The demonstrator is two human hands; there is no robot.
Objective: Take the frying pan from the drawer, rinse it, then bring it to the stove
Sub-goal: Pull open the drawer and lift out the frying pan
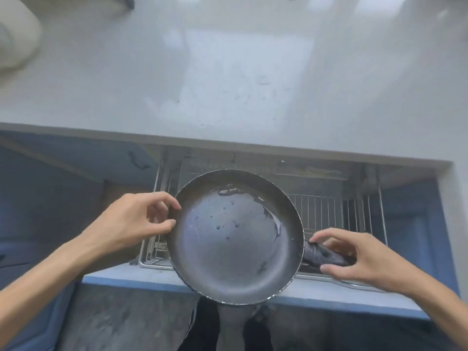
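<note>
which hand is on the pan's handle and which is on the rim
The right hand is at the dark handle, fingers curled around it. The left hand pinches the rim of the frying pan on the opposite side.

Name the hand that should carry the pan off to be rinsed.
Right. The right hand is at the handle of the frying pan, fingers curled round it but not clearly closed. The left hand only pinches the rim, probably a weaker carry.

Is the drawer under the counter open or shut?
Open. The drawer is pulled out below the counter, its wire rack visible behind the frying pan.
</note>
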